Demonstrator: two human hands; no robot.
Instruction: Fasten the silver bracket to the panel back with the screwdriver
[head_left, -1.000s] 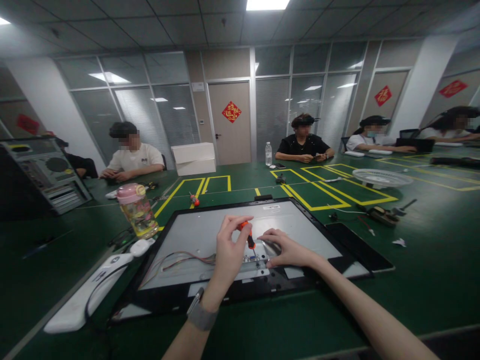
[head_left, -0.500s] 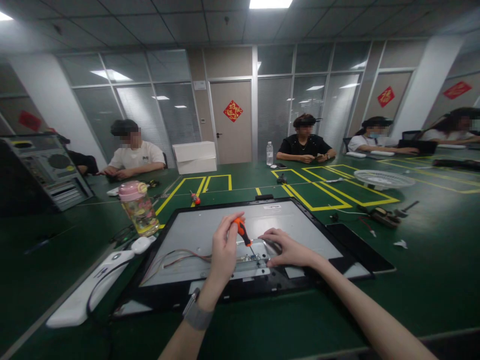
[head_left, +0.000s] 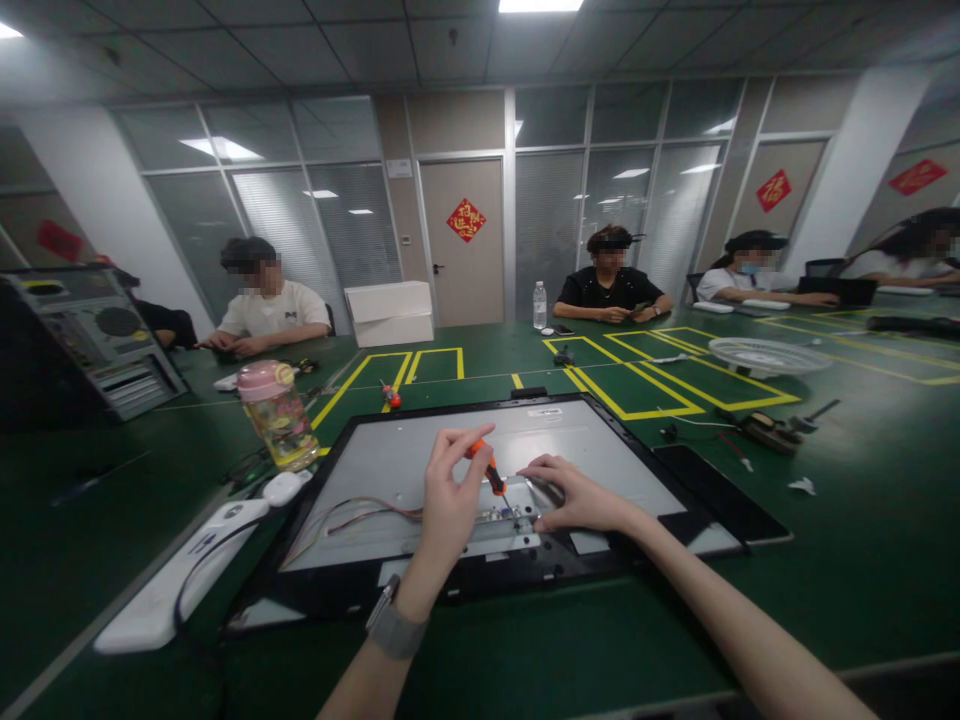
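Note:
My left hand (head_left: 452, 490) pinches the orange and black handle of a screwdriver (head_left: 493, 474), its index finger stretched out over the top. The screwdriver leans, with its tip down at a small circuit board (head_left: 504, 515). That board lies on the grey metal back of a flat display panel (head_left: 367, 450) in a black frame. To the right of the tip, my right hand (head_left: 577, 497) grips a shiny metal bracket (head_left: 546, 491) between thumb and fingers; part of it is hidden. Thin wires (head_left: 375, 503) run left from the board across the panel.
Left of the panel stand a pink-lidded bottle (head_left: 279, 420), a white power strip (head_left: 180, 575) and an open computer case (head_left: 97, 345). On the right lie a black flat slab (head_left: 720, 495) and a caliper-like tool (head_left: 772, 430). Several people sit across the table (head_left: 480, 362).
The fingers of my left hand have shifted on the screwdriver handle, the index finger now straighter and the hand more opened around it. My right hand stays in place.

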